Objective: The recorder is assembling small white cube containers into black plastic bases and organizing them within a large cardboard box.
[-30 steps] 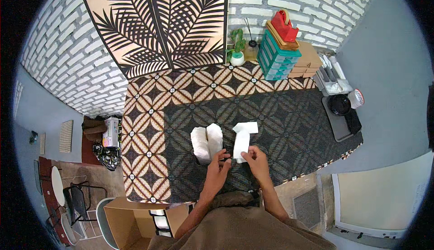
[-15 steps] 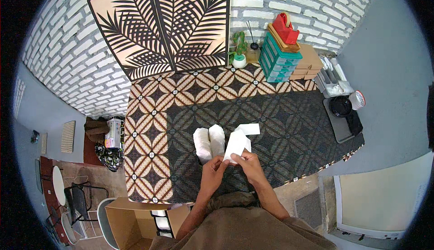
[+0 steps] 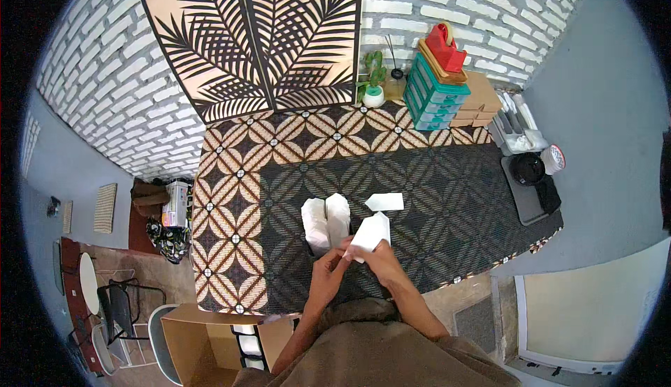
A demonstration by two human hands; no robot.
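My left hand (image 3: 330, 267) and my right hand (image 3: 377, 255) meet over the near part of a dark patterned table mat (image 3: 447, 198). Both pinch the near end of a white folded paper piece (image 3: 370, 232) that slants up and to the right. Just left of it lie two white rolled pieces (image 3: 325, 219) side by side, touching each other. A small flat white piece (image 3: 384, 202) rests on the mat a little beyond the one I hold.
A teal drawer box (image 3: 433, 97) with a red object on top stands at the back, beside cardboard boxes (image 3: 479, 100) and a small potted plant (image 3: 372, 83). A black tray with a bowl (image 3: 529, 177) sits at the right edge. An open cardboard box (image 3: 203, 331) is on the floor at lower left.
My hands have come closer together on the near end of the white piece, and it now slants more to the right. The rolled pieces and flat piece have stayed put.
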